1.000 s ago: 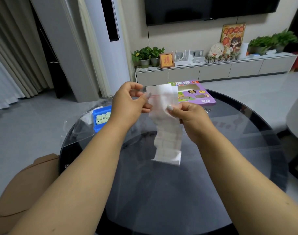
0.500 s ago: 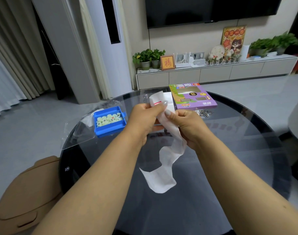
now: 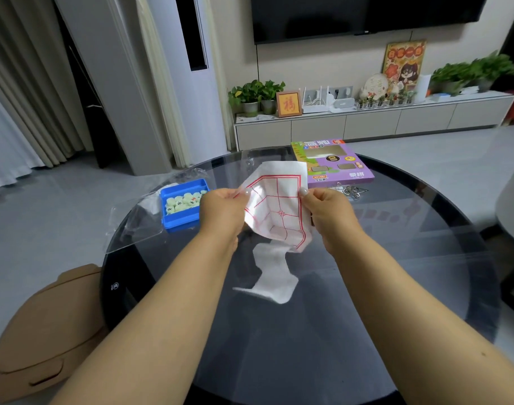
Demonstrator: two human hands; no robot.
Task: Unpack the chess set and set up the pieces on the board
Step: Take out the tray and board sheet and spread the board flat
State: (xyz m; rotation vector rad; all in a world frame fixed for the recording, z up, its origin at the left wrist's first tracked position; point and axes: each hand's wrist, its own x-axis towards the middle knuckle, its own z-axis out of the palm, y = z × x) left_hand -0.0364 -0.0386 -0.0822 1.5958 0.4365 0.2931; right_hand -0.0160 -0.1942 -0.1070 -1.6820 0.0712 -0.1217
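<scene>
A white paper chess board [image 3: 276, 211] with red grid lines hangs partly unfolded above the round glass table [image 3: 425, 258]. My left hand [image 3: 220, 209] pinches its left edge and my right hand [image 3: 329, 209] pinches its right edge. The lower folds dangle down and touch the glass. A blue tray [image 3: 181, 204] filled with several pale round chess pieces sits on the table just left of my left hand. The purple chess set box [image 3: 334, 162] lies flat behind the paper, toward the far rim.
A clear plastic wrapper [image 3: 139, 217] lies over the table's left rim beside the tray. A bunch of keys [image 3: 352, 191] rests near the box. A brown chair [image 3: 42, 331] stands at the lower left. A white seat [image 3: 513, 206] is at the right.
My hands have pulled apart and opened the top of the folded paper, so the red grid now shows. The lower folds have dropped onto the glass.
</scene>
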